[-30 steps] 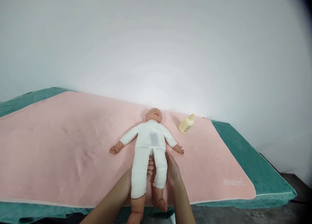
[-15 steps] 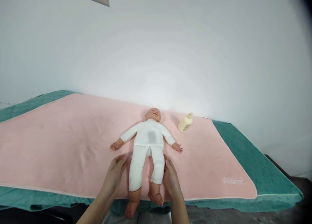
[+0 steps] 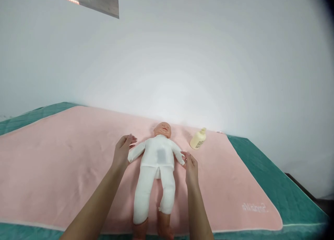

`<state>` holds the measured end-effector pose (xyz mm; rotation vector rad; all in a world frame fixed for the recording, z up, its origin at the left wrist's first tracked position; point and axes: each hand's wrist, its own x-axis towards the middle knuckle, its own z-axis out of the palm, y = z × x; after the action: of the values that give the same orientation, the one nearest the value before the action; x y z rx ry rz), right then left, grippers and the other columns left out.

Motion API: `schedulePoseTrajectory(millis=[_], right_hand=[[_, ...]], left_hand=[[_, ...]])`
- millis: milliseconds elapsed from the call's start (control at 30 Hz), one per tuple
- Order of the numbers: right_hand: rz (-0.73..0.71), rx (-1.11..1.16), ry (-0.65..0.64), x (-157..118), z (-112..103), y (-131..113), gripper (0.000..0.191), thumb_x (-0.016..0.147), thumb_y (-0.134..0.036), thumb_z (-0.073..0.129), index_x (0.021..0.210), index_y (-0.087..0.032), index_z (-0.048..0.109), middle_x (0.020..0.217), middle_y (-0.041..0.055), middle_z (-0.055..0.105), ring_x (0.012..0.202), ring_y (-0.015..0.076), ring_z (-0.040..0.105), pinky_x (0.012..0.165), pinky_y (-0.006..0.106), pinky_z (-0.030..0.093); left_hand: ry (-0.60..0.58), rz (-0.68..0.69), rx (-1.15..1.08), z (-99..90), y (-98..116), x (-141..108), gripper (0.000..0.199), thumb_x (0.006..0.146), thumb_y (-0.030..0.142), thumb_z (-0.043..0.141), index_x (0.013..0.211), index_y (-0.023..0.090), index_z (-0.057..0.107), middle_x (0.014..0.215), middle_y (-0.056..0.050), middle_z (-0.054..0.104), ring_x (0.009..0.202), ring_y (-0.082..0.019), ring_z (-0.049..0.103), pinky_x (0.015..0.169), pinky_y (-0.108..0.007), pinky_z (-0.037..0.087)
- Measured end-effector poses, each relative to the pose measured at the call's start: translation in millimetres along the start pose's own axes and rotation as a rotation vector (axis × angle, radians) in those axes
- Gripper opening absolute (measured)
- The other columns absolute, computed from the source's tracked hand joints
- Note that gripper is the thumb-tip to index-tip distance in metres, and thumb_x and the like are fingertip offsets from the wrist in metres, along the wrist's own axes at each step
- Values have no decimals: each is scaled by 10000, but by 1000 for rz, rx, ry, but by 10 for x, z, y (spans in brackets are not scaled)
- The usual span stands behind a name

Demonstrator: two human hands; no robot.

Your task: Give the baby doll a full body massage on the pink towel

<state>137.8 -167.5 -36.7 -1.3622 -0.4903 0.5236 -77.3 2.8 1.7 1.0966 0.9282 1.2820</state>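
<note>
A baby doll (image 3: 159,149) in a white top and white leggings lies on its back, arms spread and bare feet toward me. On its chest is a grey square patch. My left hand (image 3: 124,149) is by the end of the doll's sleeve on the left, fingers stretched out and apart, over the doll's hand. At the other sleeve end is my right hand (image 3: 191,165), its fingers loosely bent and touching or just beside the cuff. Both of the doll's hands are hidden by mine. No held thing shows in either hand.
A pale yellow pump bottle (image 3: 198,139) stands right of the doll's head. Under everything lies a pink blanket (image 3: 78,163) with white lettering, over a green quilted cover (image 3: 261,167). A white wall (image 3: 182,59) rises behind, with a reflective panel (image 3: 99,1) at upper left.
Both my hands have moved up from beside the doll's legs to the ends of its sleeves. The view has tilted up slightly. The bottle has stayed put.
</note>
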Motion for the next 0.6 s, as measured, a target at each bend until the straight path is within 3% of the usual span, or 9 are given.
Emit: schedulePoseTrajectory(millis=[67, 133, 200, 333, 500, 600], right_hand=[[-32, 75, -24, 292, 199, -100, 411, 801, -573, 586, 645, -194, 621, 1048, 84, 712, 1029, 248, 643, 906, 367, 486], [-101, 122, -60, 589, 413, -154, 338, 783, -517, 610, 674, -197, 626, 1047, 70, 712, 1048, 218, 631, 923, 337, 469], [-126, 125, -78, 883, 611, -158, 270, 741, -471, 635, 748, -202, 655, 1015, 51, 712, 1047, 198, 623, 923, 318, 462], [-95, 84, -28, 1402, 923, -63, 234, 661, -410, 667, 771, -203, 659, 896, 25, 699, 972, 197, 612, 869, 304, 462], [-8, 66, 35, 1734, 1131, 121, 197, 675, -359, 675, 811, -222, 633, 879, 21, 677, 939, 210, 607, 814, 298, 488], [78, 61, 27, 1776, 1161, 215, 253, 733, -409, 654, 917, -237, 629, 933, 24, 683, 928, 208, 632, 769, 296, 522]], left_hand=[[-57, 17, -36, 239, -3, 275, 363, 735, 523, 688, 842, 180, 639, 973, -58, 671, 906, -182, 646, 774, -281, 508], [-112, 25, -61, 463, -27, 538, 386, 646, 477, 752, 843, 169, 628, 911, -58, 677, 821, -173, 660, 746, -284, 515], [-142, 33, -36, 651, -72, 778, 417, 589, 469, 769, 823, 153, 633, 817, -63, 681, 668, -153, 642, 638, -273, 498], [-142, 80, 20, 897, -196, 1135, 416, 586, 502, 751, 762, 134, 668, 695, -64, 675, 412, -87, 470, 430, -242, 346], [-136, 84, 164, 1041, -320, 1243, 406, 727, 574, 638, 691, 171, 675, 388, 43, 413, 338, -112, 357, 397, -255, 278], [-86, 95, 287, 1104, -342, 1200, 546, 821, 632, 523, 479, 206, 508, 377, 12, 392, 369, -132, 390, 446, -280, 313]])
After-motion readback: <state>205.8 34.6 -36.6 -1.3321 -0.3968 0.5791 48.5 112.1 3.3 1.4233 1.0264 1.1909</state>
